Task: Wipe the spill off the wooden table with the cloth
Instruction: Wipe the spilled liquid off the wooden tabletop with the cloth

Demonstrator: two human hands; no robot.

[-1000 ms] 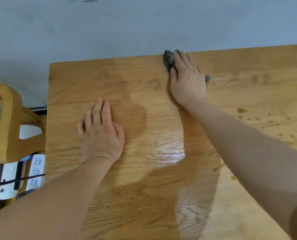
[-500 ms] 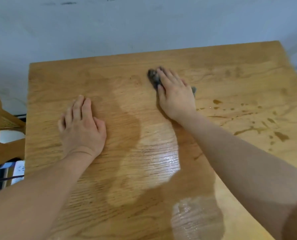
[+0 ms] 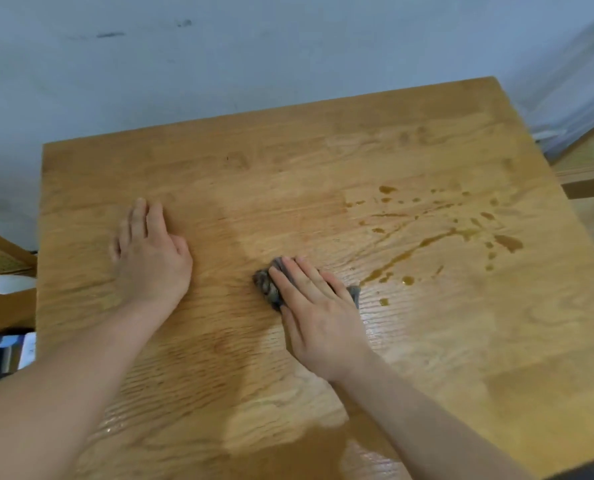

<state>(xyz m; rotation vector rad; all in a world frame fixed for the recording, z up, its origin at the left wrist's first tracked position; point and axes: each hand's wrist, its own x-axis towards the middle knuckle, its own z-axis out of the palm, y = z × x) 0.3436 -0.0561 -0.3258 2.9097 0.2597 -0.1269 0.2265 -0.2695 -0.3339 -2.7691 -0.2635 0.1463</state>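
Cloth (image 3: 266, 285) mostly hidden under right hand (image 3: 323, 322), fingers flat | left hand (image 3: 153, 263) flat on table (image 3: 323, 168)

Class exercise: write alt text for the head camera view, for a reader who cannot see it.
From above, a person's right hand presses a crumpled grey cloth onto a wooden table, with brown spill streaks and drops unwiped to its right. The left hand rests flat on the table further left.
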